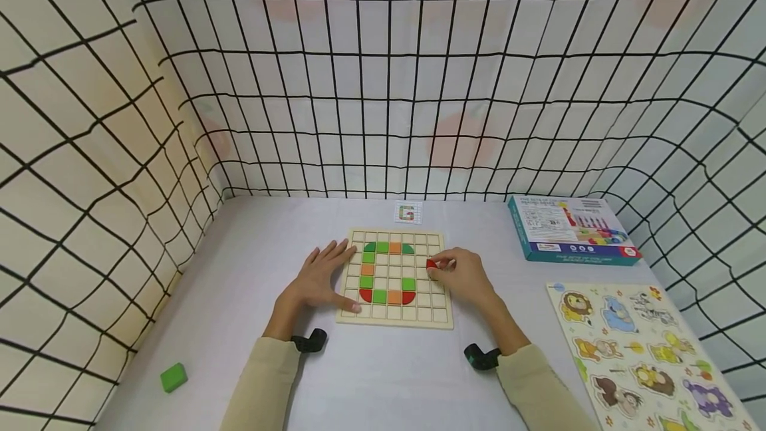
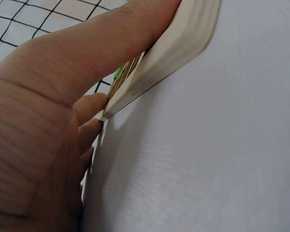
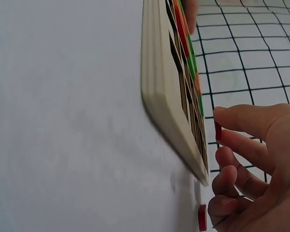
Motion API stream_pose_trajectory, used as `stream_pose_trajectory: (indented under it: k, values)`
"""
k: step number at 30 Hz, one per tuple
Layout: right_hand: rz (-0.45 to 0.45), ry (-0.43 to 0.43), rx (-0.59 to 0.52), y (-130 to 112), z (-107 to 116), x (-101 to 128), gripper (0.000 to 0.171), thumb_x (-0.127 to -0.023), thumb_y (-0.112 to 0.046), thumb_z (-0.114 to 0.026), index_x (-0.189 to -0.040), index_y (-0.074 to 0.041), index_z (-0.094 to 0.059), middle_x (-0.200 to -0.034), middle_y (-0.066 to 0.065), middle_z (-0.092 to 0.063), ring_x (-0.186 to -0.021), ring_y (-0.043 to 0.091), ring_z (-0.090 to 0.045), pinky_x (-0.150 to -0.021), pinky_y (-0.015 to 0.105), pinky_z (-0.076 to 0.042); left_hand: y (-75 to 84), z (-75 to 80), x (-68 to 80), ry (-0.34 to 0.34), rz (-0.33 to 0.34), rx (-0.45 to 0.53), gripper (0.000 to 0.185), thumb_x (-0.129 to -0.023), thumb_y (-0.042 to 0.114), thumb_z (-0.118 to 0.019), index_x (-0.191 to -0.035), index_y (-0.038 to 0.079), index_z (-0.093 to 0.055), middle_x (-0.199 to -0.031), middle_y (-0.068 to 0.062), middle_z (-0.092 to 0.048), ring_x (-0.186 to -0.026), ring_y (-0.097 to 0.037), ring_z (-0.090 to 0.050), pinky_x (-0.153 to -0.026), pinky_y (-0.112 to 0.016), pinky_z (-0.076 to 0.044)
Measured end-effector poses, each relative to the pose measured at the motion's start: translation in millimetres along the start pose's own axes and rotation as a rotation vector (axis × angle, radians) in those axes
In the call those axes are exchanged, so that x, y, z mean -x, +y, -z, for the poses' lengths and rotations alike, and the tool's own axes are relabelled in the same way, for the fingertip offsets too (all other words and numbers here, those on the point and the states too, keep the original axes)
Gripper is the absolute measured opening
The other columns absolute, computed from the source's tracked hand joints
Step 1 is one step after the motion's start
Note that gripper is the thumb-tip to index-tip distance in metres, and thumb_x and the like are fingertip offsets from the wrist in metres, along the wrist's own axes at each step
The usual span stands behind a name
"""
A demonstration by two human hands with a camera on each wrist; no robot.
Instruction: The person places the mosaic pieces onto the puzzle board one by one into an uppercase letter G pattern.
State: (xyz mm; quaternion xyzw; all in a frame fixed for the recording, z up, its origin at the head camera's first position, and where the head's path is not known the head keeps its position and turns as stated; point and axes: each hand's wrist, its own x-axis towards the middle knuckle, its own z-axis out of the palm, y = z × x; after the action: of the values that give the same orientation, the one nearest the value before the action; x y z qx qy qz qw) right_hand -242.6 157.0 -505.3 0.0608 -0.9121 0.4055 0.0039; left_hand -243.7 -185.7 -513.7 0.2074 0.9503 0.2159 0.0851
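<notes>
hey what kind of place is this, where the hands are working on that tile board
Probably a tabletop recording booth: a white table walled by grid-patterned cloth, set with children's puzzles, namely a wooden tile board, an animal puzzle and a game box.

The red tile pinched by the right hand is mostly covered by the fingertips in the head view, so its shape cannot be told. The small card behind the wooden grid board is too small to read beyond a G-like figure. Print on the blue box is illegible. The animal puzzle sheet runs off the bottom edge. In the left wrist view the left hand fills the frame and hides nearly all of the board's top. The right wrist view shows the board edge-on, its tiles only as thin coloured slivers.
</notes>
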Motion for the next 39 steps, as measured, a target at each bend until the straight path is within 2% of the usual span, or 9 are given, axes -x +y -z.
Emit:
stream_pose_trajectory:
  k: [7,15,24,33,39]
  values:
    - [-0.001,-0.058,-0.028,-14.0,-10.5,-0.4,0.022,-0.089,-0.023,-0.081,-0.109,-0.012,-0.08,-0.096,0.002,-0.068,-0.084,0.018,-0.055,-0.072,0.029,-0.046,1.7,2.1,-0.1,-0.006,0.004,0.0,0.132,-0.06,0.074,-0.085,-0.165,0.022,-0.025,-0.174,-0.002,-0.015,-0.162,-0.03,-0.009,-0.13,-0.059,-0.005]
    - [0.026,-0.063,-0.054,-24.5,-18.7,-1.3,0.022,-0.089,-0.024,-0.081,-0.108,-0.015,-0.08,-0.094,0.0,-0.068,-0.084,0.019,-0.055,-0.073,0.03,-0.046,0.2,0.5,-2.1,0.009,0.006,-0.011,0.132,-0.059,0.076,-0.083,-0.165,0.023,-0.025,-0.174,-0.002,-0.015,-0.162,-0.031,-0.009,-0.13,-0.06,-0.005]
    - [0.001,-0.106,-0.004,-30.1,-26.9,-0.9,0.022,-0.089,-0.028,-0.082,-0.108,-0.017,-0.079,-0.094,-0.002,-0.067,-0.085,0.017,-0.054,-0.072,0.029,-0.044,-0.7,-1.6,-2.3,-0.003,0.008,-0.008,0.132,-0.06,0.076,-0.084,-0.166,0.024,-0.025,-0.174,-0.002,-0.015,-0.162,-0.03,-0.008,-0.13,-0.059,-0.005]
    - [0.015,-0.112,0.019,-30.0,-26.8,-1.1,0.023,-0.09,-0.028,-0.081,-0.109,-0.015,-0.079,-0.095,-0.001,-0.066,-0.083,0.015,-0.053,-0.07,0.027,-0.042,1.9,-0.7,-2.0,-0.005,0.017,-0.005,0.131,-0.06,0.074,-0.085,-0.165,0.024,-0.025,-0.174,-0.002,-0.015,-0.162,-0.03,-0.008,-0.13,-0.059,-0.005]
    - [0.018,-0.104,0.014,-29.0,-26.9,0.5,0.018,-0.092,-0.026,-0.077,-0.107,-0.016,-0.079,-0.096,-0.001,-0.067,-0.085,0.016,-0.055,-0.073,0.029,-0.044,2.6,-0.7,-1.1,-0.002,0.015,-0.007,0.131,-0.06,0.073,-0.085,-0.165,0.023,-0.026,-0.174,-0.002,-0.015,-0.162,-0.03,-0.009,-0.13,-0.059,-0.006]
